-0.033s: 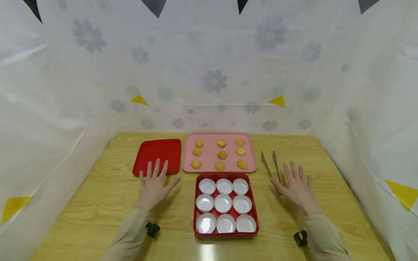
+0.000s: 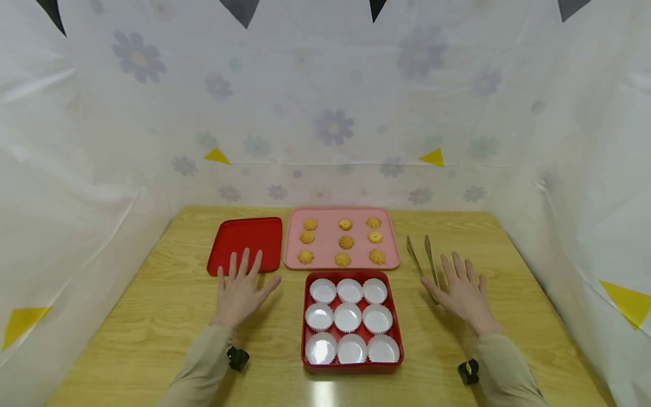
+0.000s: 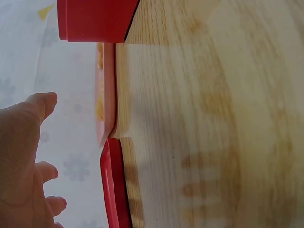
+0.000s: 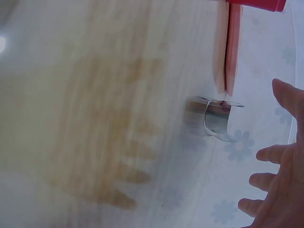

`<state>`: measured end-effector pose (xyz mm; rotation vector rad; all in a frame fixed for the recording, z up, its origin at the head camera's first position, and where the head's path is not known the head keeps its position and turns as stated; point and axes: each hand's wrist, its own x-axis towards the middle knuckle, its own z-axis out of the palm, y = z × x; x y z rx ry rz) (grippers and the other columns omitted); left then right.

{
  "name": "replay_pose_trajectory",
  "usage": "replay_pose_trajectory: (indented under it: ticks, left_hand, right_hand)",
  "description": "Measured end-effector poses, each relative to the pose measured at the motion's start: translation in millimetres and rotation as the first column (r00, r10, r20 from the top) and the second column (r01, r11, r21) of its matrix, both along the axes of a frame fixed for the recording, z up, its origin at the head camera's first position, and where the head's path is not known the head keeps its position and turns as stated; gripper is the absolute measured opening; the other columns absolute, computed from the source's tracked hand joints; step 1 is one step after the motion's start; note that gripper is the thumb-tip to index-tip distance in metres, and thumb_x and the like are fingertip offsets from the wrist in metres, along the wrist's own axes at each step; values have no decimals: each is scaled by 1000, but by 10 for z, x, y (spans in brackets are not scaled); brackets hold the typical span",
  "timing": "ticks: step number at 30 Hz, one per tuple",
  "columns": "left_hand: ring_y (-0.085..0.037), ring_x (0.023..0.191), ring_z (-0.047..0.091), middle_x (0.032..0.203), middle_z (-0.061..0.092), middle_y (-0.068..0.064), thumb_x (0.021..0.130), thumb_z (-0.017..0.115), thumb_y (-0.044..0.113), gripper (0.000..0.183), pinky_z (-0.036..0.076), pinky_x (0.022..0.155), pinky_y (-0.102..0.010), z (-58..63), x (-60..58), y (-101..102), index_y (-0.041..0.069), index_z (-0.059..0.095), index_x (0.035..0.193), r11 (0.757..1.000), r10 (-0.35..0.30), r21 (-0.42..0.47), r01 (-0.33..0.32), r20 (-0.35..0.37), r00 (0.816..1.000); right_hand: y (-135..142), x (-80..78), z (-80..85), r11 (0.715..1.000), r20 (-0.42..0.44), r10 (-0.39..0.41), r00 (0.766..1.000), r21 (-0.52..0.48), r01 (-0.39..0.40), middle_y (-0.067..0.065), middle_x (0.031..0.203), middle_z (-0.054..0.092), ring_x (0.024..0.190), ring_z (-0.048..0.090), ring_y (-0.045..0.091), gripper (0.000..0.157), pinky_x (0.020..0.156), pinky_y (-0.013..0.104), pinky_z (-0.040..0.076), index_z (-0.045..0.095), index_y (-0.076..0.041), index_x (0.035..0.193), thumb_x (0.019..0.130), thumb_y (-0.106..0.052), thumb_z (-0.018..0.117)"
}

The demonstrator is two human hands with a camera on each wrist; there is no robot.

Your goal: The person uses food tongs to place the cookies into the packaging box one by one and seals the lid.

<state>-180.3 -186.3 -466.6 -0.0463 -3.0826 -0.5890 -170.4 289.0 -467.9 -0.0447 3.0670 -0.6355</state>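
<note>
Hands [image 2: 239, 299] [image 2: 465, 299] above table [image 2: 269, 367], fingers [image 2: 243, 263] apart.

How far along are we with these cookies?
Done: nine white cups sit in the red box. In hand: nothing; left hand and right hand are spread, empty. Remaining, apparently: filling those empty cups; nine cookies lie on the pink tray.

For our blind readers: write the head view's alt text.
A person's left hand and right hand, fingers spread, hover empty over a wooden table either side of a red box of nine white cups. Beyond the box lies a pink tray of nine cookies, with a red tray to its left and tongs to its right.
</note>
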Motion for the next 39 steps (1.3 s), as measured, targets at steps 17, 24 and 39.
replay_pose_trajectory:
  ticks: [17, 24, 39]
  left_hand:
    - [-43, 157, -2, 170, 8, -15, 94, 52, 66, 90, -5, 122, -70, -16, -4, -2, 18, 19, 162, 1000, 8, 14, -8, -17, 1000]
    - [-42, 157, -4, 171, 5, -14, 94, 52, 65, 90, -7, 122, -69, -15, -18, 39, 19, 17, 162, 1000, 10, 14, -10, -6, 1000]
    - [-47, 152, 22, 164, 26, -24, 97, 48, 64, 87, 24, 122, -64, 127, 39, 199, 10, 23, 161, 982, -83, 176, 69, 73, 994]
  right_hand:
    - [-8, -6, -29, 1000, 13, 3, 1000, 0, -3, 27, 167, 5, 149, 4, 59, 96, 112, 82, 2, 17, -5, 161, 95, -67, 48]
    - [14, 0, -14, 1000, 10, 6, 1000, 6, -6, 29, 166, 6, 149, 4, 59, 95, 112, 81, 3, 16, -3, 160, 96, -66, 48]
    - [-16, -81, 1, 991, 67, 40, 997, -132, -31, 39, 161, 7, 145, 8, 65, 92, 111, 82, 12, 16, 8, 157, 100, -58, 47]
